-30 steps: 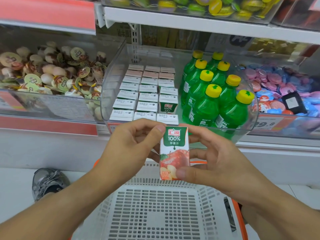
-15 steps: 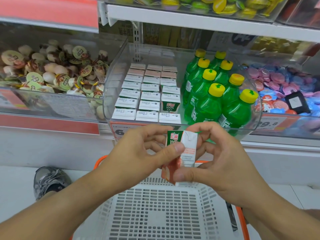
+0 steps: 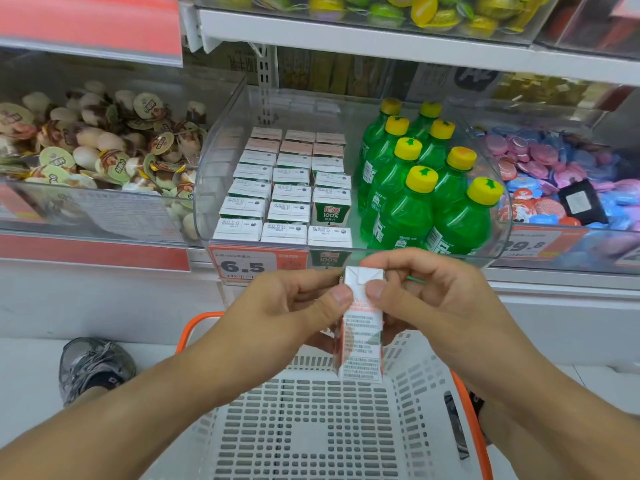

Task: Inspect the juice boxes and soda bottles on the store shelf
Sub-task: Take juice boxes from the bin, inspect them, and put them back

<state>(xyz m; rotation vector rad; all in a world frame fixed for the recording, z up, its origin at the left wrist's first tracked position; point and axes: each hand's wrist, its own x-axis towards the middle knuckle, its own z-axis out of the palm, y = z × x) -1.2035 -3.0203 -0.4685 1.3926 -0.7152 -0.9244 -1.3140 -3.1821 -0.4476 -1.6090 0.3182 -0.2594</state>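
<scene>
On the shelf (image 3: 381, 43), a clear bin (image 3: 221, 140) holds rows of white-topped juice boxes (image 3: 273, 195) beside green soda bottles (image 3: 415, 202) with yellow caps. Below, over a white basket (image 3: 311, 427), the left hand (image 3: 294, 306) and right hand (image 3: 433, 299) pinch one carton (image 3: 362, 341) upright, its narrow printed side and folded top flap facing the camera.

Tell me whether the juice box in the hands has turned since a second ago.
Yes. The juice box has rotated: its green apple front faced the camera before, now the printed side panel does, still above the basket below the price tag.
</scene>
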